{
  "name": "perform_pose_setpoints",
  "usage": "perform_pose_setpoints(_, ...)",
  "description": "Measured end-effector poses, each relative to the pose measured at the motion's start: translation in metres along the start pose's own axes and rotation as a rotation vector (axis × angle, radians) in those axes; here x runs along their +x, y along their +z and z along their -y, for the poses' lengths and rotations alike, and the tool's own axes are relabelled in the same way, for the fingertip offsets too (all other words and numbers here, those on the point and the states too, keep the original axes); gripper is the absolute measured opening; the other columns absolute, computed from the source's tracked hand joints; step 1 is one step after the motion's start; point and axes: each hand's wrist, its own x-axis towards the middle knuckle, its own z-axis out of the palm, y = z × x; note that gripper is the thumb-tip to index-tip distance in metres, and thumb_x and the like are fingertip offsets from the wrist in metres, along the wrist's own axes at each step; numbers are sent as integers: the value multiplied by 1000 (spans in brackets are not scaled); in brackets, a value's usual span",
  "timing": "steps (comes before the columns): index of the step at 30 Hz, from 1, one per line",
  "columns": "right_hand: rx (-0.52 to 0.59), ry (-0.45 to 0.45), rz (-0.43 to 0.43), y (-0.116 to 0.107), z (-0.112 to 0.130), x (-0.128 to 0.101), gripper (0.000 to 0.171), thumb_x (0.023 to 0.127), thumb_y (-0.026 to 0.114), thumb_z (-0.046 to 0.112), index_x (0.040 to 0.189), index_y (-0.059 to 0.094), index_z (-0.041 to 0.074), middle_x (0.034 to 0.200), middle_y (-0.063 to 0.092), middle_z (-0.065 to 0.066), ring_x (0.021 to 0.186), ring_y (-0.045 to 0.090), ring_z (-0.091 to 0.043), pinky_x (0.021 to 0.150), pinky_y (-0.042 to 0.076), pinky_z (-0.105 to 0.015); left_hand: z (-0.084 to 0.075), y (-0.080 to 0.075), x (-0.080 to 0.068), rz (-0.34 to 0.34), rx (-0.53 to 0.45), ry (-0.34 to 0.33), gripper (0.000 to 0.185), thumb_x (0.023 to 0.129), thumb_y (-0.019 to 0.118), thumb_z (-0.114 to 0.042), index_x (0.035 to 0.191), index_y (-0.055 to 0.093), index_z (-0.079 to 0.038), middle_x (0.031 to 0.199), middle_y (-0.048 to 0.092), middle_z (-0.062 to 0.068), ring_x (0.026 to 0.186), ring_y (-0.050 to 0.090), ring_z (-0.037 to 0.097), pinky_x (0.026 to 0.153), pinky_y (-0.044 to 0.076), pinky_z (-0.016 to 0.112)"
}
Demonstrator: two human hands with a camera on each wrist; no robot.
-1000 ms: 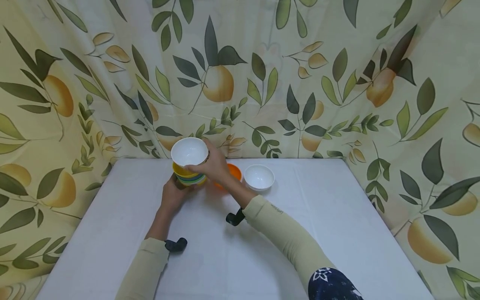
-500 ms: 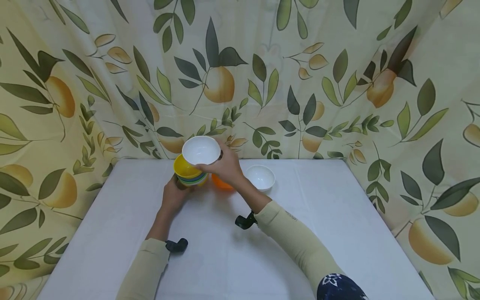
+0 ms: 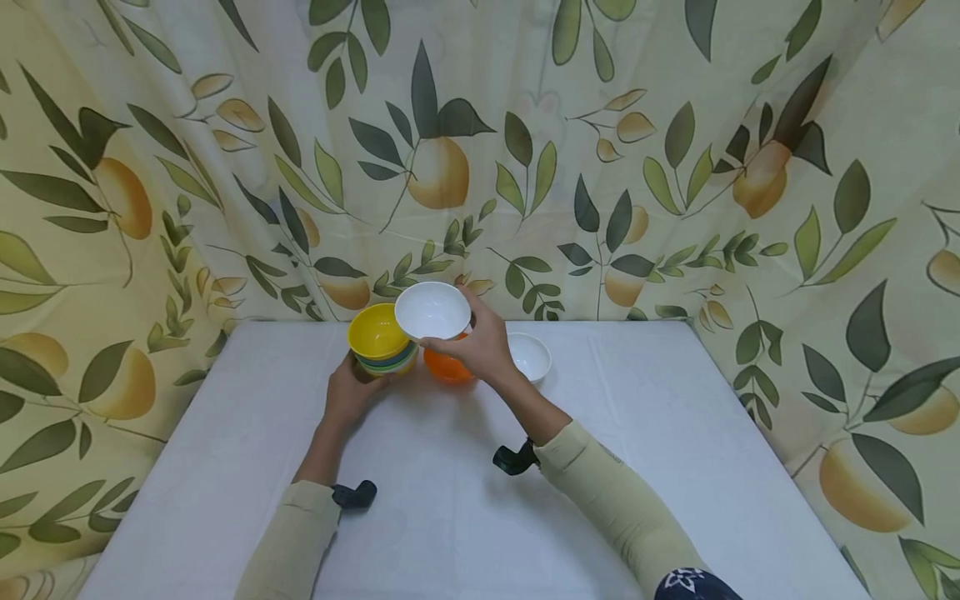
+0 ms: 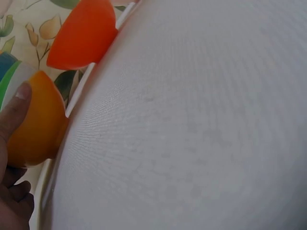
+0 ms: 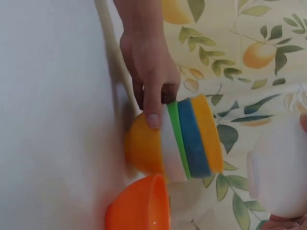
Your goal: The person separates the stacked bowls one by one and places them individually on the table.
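Note:
My left hand (image 3: pixel 349 393) grips the side of a stack of nested bowls (image 3: pixel 375 333) at the back left of the table. The top bowl is yellow; in the right wrist view blue, green, white and orange-yellow bowls (image 5: pixel 144 146) show below it. In the left wrist view the thumb lies against the lowest bowl (image 4: pixel 43 120), whose foot rests on the table. My right hand (image 3: pixel 489 343) holds a white bowl (image 3: pixel 432 311) by its rim, raised to the right of the stack and apart from it. Behind this hand stands an orange bowl (image 3: pixel 447 368), partly hidden.
A second white bowl (image 3: pixel 532 357) stands on the table, right of the orange one and partly covered by my right hand. The white-covered table (image 3: pixel 450 500) ends at the back against a curtain (image 3: pixel 540 167) with a fruit-and-leaf print.
My right hand has carried the white bowl rightward, from above the stack to beside it, uncovering the yellow bowl. My left hand stays on the stack.

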Motion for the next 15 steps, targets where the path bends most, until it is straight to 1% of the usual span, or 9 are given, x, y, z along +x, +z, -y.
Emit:
perform_pose_setpoints(3,11,2,-6,-6,-4,-5,90,75,97,22,150,52,2,141,63,-13,128,59,-31,112,48,-46,0,0,0,-9,-14,24,98,86,88,-41,162,35,-9,160,47,16,151,36,35,126,24,55)
perform_pose_setpoints(6,7,11,-14,-12,-9,-10,86,75,97,25,147,55,5,138,64,-11,126,60,-31,111,49,-46,-1,0,1,-14,-24,45,96,87,88,-41,161,36,-9,159,48,16,150,38,35,126,26,54)
perform_pose_setpoints(10,-8,44,-25,-20,-17,-17,82,75,97,26,145,57,9,135,65,-10,124,60,-29,109,51,-45,1,0,1,-8,-29,47,96,87,88,-41,161,37,-8,158,49,16,150,38,35,126,26,53)
perform_pose_setpoints(15,-36,79,-54,-30,-28,-24,86,73,98,28,147,56,9,137,64,-10,124,60,-30,109,51,-46,2,2,1,-5,-36,39,97,85,90,-40,161,37,-9,158,49,16,150,38,34,126,25,53)
